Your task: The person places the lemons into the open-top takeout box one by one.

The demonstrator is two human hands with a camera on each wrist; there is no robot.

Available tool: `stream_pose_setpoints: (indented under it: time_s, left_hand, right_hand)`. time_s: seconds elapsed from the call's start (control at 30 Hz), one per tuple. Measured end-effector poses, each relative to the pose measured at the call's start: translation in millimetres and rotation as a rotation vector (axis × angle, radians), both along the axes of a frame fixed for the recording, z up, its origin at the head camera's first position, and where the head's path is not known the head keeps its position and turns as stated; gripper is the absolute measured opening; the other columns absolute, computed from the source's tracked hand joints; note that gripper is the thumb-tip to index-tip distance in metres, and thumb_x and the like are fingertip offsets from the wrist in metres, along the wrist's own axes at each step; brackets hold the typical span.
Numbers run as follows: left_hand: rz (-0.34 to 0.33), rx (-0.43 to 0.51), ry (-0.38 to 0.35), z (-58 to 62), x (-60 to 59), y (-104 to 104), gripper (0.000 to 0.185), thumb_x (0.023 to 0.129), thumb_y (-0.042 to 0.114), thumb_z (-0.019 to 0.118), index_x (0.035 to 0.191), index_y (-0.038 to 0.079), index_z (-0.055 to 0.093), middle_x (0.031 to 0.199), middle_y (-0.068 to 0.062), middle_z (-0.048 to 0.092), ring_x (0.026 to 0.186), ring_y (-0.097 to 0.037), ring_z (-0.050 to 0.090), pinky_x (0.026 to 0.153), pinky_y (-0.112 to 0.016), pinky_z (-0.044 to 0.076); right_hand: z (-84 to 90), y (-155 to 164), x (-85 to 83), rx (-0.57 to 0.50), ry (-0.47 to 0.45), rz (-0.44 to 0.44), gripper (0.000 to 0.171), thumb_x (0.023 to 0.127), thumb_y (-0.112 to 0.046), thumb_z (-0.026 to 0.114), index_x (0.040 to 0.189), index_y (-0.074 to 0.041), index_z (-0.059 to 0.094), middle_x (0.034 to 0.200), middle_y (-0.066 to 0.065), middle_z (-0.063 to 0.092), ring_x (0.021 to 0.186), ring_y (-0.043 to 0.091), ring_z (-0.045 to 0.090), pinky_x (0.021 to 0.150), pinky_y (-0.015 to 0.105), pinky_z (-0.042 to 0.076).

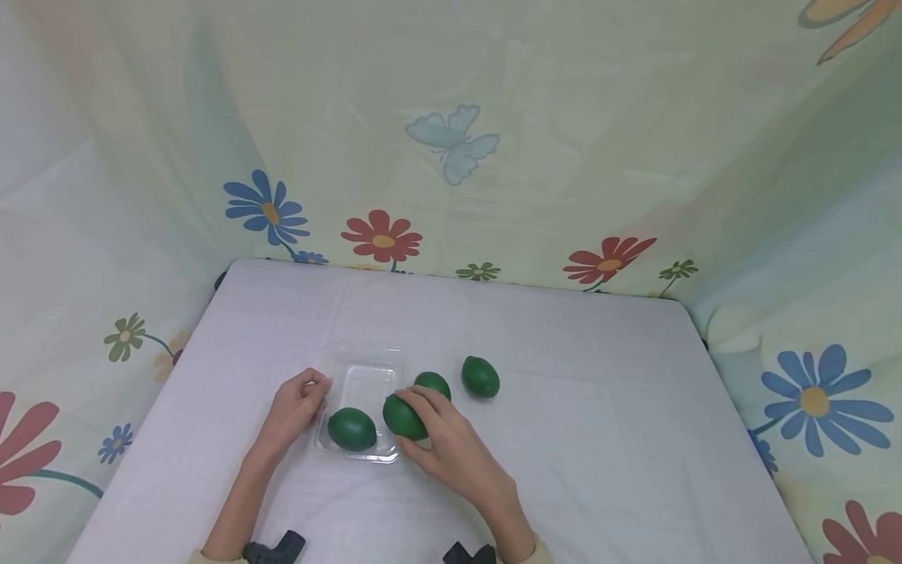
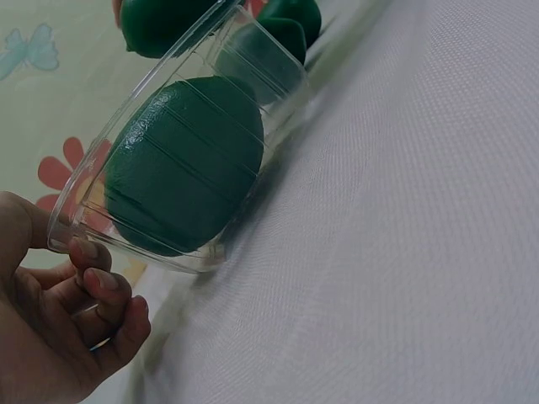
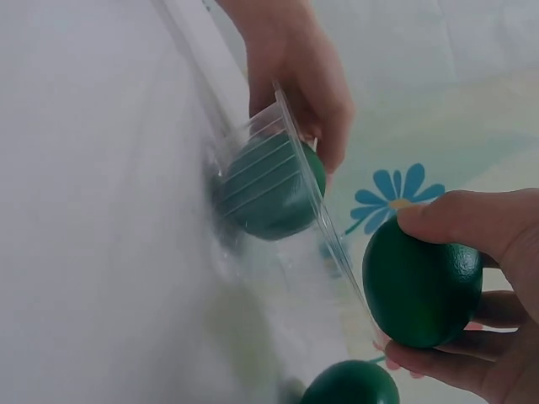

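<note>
At lower centre of the head view, the right hand (image 1: 451, 446) grips a green lime (image 1: 404, 417) at the clear tray (image 1: 362, 368)'s right rim, beside 1 lime already inside (image 1: 351, 428). The left hand (image 1: 296, 411) pinches the tray's left edge. Loading seems underway; next calls for lowering it in.

Soft even light, faint shadows; head view sharp w/ wide-angle bend at edges; wrist views dimmer, bg blurred.
</note>
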State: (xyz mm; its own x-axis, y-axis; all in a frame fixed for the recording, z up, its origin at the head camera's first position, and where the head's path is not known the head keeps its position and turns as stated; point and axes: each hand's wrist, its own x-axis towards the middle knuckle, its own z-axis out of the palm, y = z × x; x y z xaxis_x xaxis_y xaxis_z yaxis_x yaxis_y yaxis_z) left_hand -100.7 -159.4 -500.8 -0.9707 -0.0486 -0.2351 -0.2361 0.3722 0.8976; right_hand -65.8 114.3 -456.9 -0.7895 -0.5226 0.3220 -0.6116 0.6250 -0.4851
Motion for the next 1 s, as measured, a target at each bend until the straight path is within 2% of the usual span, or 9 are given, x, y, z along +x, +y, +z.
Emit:
stream_pose_setpoints:
  time_s: [0.3, 0.53, 1.0]
  left_hand:
    - [0.009, 0.028, -0.006, -3.0, 3.1, -0.9, 0.031, 0.107, 0.031, 0.054, 0.109, 0.001, 0.06, 0.061, 0.003, 0.053, 0.057, -0.013, 0.049, 0.057, -0.025, 0.042]
    - [0.009, 0.001, 0.007, -2.3, -0.8, -0.7, 0.028, 0.107, 0.028, 0.054, 0.107, 0.001, 0.061, 0.058, 0.004, 0.052, 0.056, -0.013, 0.049, 0.057, -0.024, 0.042]
    - [0.008, 0.047, 0.021, -2.7, -0.9, -0.8, 0.026, 0.106, 0.027, 0.057, 0.104, 0.001, 0.06, 0.059, 0.003, 0.05, 0.055, -0.013, 0.047, 0.056, -0.024, 0.041]
  right_hand:
    - [-1.7, -14.9, -15.8, 0.007, 0.003, 0.024, 0.06, 0.089, -0.022, 0.083, 0.142, -0.014, 0.056, 0.137, 0.007, 0.06, 0.122, 0.021, 0.063, 0.097, 0.034, 0.056]
    - [-2.1, -22.9, -27.6, 0.0, 0.037, 0.036, 0.058, 0.089, -0.02, 0.083, 0.141, -0.013, 0.057, 0.136, 0.007, 0.061, 0.122, 0.022, 0.063, 0.098, 0.034, 0.055]
    - [3.3, -48.4, -47.5, 0.068, -0.042, 0.077, 0.058, 0.094, -0.03, 0.078, 0.145, -0.015, 0.054, 0.14, 0.006, 0.059, 0.123, 0.02, 0.063, 0.098, 0.035, 0.055]
